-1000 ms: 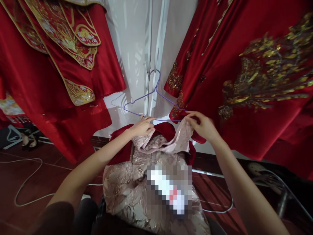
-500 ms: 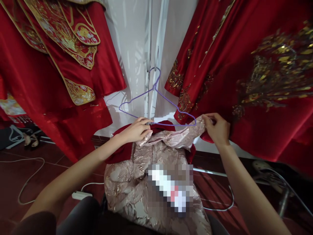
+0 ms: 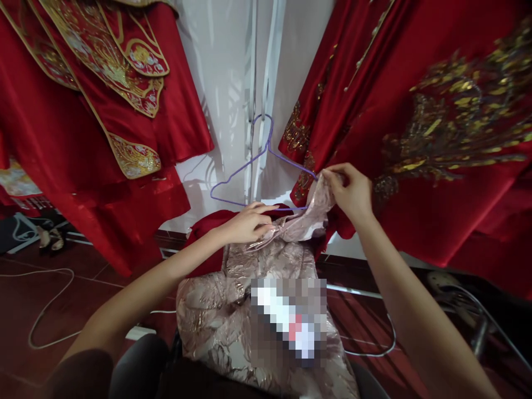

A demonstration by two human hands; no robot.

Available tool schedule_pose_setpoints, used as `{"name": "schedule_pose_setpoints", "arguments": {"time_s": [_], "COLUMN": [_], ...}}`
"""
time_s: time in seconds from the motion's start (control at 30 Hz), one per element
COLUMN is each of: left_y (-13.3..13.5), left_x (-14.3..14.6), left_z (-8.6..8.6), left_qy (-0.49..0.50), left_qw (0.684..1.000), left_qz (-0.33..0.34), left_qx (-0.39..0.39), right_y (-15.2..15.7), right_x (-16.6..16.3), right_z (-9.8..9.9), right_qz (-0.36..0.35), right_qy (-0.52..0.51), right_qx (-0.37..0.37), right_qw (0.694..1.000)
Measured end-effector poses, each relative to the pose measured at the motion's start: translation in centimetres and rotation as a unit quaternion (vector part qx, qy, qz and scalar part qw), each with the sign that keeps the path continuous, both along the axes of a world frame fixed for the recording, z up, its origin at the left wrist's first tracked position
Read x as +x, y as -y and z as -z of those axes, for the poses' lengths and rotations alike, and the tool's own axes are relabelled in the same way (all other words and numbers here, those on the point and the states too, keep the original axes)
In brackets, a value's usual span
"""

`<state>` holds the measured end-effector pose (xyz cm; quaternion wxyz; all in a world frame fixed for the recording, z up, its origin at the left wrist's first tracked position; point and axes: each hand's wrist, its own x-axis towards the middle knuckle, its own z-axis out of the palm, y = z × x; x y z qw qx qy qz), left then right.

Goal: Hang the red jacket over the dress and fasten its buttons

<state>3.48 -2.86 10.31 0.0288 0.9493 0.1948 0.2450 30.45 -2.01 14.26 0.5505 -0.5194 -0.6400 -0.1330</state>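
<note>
A pink-and-gold brocade dress point(image 3: 270, 263) lies over my lap, its top edge lifted toward a purple wire hanger point(image 3: 233, 176). My right hand point(image 3: 352, 191) pinches the dress's right shoulder piece, which is drawn over the hanger's right end and hides that tip. The hanger's left end is bare. At the middle of the neckline, my left hand point(image 3: 251, 223) has its fingers closed on the fabric just below the hanger's bottom bar. The hanger's hook hangs at a pale metal upright point(image 3: 272, 61).
Red embroidered garments hang at the left point(image 3: 137, 111) and right point(image 3: 432, 166). Dark red cloth point(image 3: 208, 257) lies behind the dress. A pixelated item point(image 3: 286, 321) rests on my lap. A white cable point(image 3: 50, 343), a white block point(image 3: 141, 332) and shoes point(image 3: 52, 239) are on the floor.
My right hand has moved left and up, pulling the shoulder piece over the hanger's right end. The hanger has shifted slightly right. My left hand has moved a little right.
</note>
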Motion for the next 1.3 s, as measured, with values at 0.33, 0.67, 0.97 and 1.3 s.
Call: {"name": "schedule_pose_setpoints", "arguments": {"time_s": [0.33,0.67,0.97,1.3], "left_y": [-3.7,-8.5,-8.8,-8.7], "left_x": [-3.3,-12.7,-12.2,-12.9], "left_z": [1.1,5.6,4.6,5.1], "left_qy": [0.205,0.239,0.275,0.269], "left_qw": [0.962,0.846,0.851,0.856], "left_qz": [-0.178,-0.470,-0.447,-0.440], "left_qx": [-0.031,-0.072,-0.035,-0.048], "right_y": [-2.0,-2.3,-1.8,-1.4], "right_x": [-0.9,-0.8,-0.6,-0.8], "right_z": [0.5,0.8,0.1,0.0], "right_qz": [0.008,-0.020,-0.003,-0.001], "right_qy": [0.021,0.004,0.023,0.024], "right_qx": [-0.045,-0.047,-0.039,-0.029], "right_qw": [0.999,0.999,0.999,0.999]}}
